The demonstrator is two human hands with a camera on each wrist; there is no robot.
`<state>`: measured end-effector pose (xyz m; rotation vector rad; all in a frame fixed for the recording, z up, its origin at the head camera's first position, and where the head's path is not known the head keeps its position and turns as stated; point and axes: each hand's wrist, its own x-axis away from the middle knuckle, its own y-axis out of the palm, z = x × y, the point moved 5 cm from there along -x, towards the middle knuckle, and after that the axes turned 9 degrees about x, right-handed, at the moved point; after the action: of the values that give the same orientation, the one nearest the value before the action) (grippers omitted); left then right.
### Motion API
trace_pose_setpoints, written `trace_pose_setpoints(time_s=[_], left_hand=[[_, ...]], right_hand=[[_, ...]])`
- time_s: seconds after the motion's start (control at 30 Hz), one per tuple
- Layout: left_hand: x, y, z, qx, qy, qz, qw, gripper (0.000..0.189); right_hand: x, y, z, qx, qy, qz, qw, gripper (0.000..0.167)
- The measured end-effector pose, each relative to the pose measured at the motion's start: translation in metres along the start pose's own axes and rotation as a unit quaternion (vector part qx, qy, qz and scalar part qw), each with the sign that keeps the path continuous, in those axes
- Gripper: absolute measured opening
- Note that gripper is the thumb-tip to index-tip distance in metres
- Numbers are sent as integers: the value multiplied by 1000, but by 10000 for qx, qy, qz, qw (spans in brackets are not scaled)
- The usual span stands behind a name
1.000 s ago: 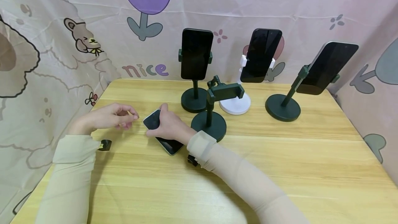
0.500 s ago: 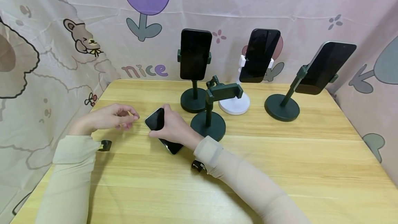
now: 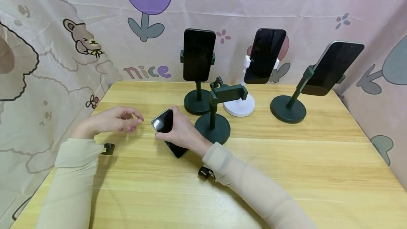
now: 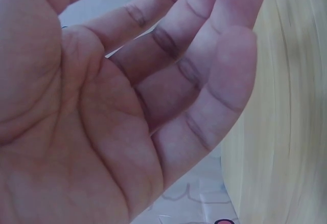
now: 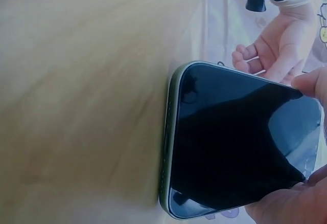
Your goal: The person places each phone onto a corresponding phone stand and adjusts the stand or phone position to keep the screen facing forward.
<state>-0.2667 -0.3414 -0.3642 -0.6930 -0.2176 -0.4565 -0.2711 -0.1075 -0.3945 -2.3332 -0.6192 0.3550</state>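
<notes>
My right hand point(image 3: 182, 131) grips a smartphone point(image 3: 163, 121) by its two long sides, thumb on one edge and fingers on the other. Its black screen faces up, and its far end is raised, while the lower end point(image 5: 166, 147) stands close to the tabletop in the right wrist view. To the left, my left hand point(image 3: 112, 119) holds nothing; its fingers point(image 4: 204, 91) hang loosely curled. Just right of the phone is a dark green phone stand point(image 3: 212, 129) with no phone in its clamp point(image 3: 229, 93).
Behind stand a dark stand point(image 3: 197, 102) bearing a phone point(image 3: 199, 55), a white stand point(image 3: 240, 106) with a phone point(image 3: 266, 56), and, at the right, a green stand point(image 3: 288, 109) with a tilted phone point(image 3: 332, 69). A printed curtain point(image 3: 203, 3) borders the wooden table point(image 3: 143, 193).
My right hand has shifted slightly right with the phone, whose far end has come up and tilted. The left hand has stayed nearly still.
</notes>
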Motion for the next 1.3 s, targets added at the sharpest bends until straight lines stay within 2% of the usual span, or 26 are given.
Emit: trace_pose_setpoints(time_s=[0.5,0.73,1.07,1.3], left_hand=[[0,4,7,29,-36,-83,10000,34],[-3,8,7,113,112,-108,9998,28],[-4,12,13,32,161,-180,9997,29],[-5,18,20,22,382,-238,9990,27]], right_hand=[[8,-6,4,-53,-177,301,9994,77],[11,-7,5,-229,-166,300,9992,73],[13,-8,8,-242,-223,430,9985,72],[17,-10,8,-222,-317,413,9984,72]])
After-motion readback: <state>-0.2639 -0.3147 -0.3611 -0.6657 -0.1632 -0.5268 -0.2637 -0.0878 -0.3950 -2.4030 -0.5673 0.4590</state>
